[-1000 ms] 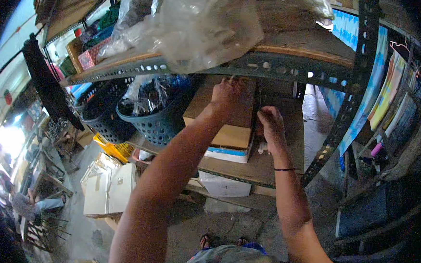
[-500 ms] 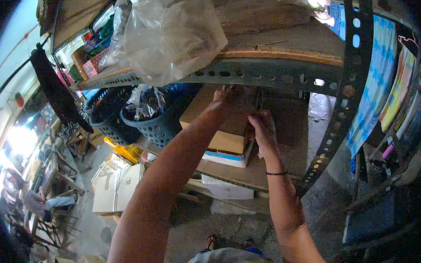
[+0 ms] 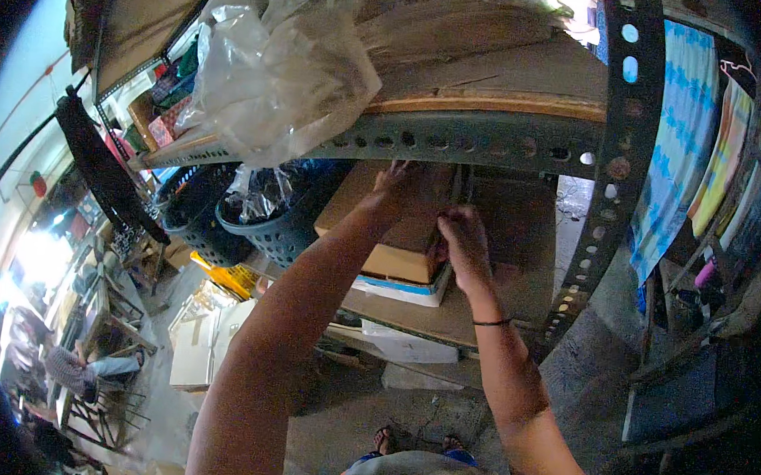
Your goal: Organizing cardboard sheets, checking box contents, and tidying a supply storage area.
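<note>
A brown cardboard box (image 3: pixel 401 263) lies on the middle shelf, on top of a flat white and blue box (image 3: pixel 407 293). My left hand (image 3: pixel 392 190) reaches under the upper shelf and rests on the box's top, its fingers stretched out in shadow. At the box's right edge is my right hand (image 3: pixel 465 237), its fingers curled closed. Whatever those fingers may be gripping is hidden.
A perforated metal beam (image 3: pixel 491 144) crosses just above my hands, with a clear plastic bag (image 3: pixel 277 74) hanging over it. Dark plastic baskets (image 3: pixel 281 231) stand left of the box. A slotted upright post (image 3: pixel 621 156) rises at the right. Cartons (image 3: pixel 204 349) sit lower left.
The view has shifted slightly. On the box, my left hand's fingers now look more spread. My right hand remains at the box's right edge, its fingers still curled.
</note>
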`<state>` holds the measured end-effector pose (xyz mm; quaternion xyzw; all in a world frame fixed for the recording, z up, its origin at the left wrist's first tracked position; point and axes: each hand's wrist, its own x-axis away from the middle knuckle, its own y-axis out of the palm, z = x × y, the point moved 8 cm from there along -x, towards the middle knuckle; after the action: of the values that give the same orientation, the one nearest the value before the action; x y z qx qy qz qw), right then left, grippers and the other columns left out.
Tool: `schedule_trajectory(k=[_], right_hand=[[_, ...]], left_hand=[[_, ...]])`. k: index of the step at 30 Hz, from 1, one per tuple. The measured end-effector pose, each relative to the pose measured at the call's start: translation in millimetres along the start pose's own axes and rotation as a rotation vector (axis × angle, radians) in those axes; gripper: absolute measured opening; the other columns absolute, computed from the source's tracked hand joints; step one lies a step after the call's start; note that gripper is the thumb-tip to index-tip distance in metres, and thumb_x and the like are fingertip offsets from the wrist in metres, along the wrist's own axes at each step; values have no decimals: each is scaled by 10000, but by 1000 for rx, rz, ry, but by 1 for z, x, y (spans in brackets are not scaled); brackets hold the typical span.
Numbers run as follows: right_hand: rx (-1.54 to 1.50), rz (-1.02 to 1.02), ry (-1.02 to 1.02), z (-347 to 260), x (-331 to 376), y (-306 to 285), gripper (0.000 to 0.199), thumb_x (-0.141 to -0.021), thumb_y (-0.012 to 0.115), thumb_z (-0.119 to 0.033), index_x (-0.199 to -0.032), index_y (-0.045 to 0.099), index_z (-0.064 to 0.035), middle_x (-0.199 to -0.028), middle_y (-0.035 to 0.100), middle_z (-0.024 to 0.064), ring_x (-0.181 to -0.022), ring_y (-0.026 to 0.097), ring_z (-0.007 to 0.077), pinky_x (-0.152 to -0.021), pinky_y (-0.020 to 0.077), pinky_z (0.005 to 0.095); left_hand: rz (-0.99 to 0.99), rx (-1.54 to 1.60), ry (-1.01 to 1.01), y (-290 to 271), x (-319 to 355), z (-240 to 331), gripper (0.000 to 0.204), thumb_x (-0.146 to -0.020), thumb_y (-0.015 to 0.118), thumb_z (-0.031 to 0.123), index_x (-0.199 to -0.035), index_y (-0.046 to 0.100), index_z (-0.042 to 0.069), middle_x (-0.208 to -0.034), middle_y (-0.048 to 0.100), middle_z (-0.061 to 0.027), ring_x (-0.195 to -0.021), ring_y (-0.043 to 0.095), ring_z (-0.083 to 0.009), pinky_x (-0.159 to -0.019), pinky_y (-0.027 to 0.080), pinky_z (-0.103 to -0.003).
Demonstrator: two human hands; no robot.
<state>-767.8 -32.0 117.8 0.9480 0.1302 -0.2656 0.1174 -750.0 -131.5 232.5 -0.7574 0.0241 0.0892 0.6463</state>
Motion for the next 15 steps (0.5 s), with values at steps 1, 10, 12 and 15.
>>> schedule_trajectory(k=[1,10,12,15], right_hand=[[-118,-80,174,-22,9,7,214,-876,566,-229,-970,482,-56,-833,503,27,-689,520,118,-506,469,255],[-139,-347,138,-22,12,29,184,-923,539,-230,-989,480,-69,-781,514,38,-543,534,76,-468,463,239],[-227,-364,244,-11,9,28,188,-929,530,-236,-998,494,-65,-828,529,52,-607,550,90,-516,473,257],[-119,-183,116,7,-14,18,214,-939,516,-251,-1012,517,-51,-913,548,73,-746,559,124,-638,474,297]], left_hand=[[94,14,51,-5,-1,-1,514,-847,514,380,-1270,489,89,-1242,541,-192,-1085,570,-318,-946,432,-459],[203,-160,242,-8,-12,1,446,-890,410,317,-1262,479,82,-1184,561,-194,-1055,562,-323,-953,424,-455],[230,-122,156,-17,-1,2,521,-853,446,424,-1273,483,118,-1254,521,-173,-1144,498,-333,-998,366,-460],[259,-60,46,-27,0,0,595,-817,481,536,-1274,496,156,-1317,488,-148,-1225,440,-336,-1034,317,-465]])
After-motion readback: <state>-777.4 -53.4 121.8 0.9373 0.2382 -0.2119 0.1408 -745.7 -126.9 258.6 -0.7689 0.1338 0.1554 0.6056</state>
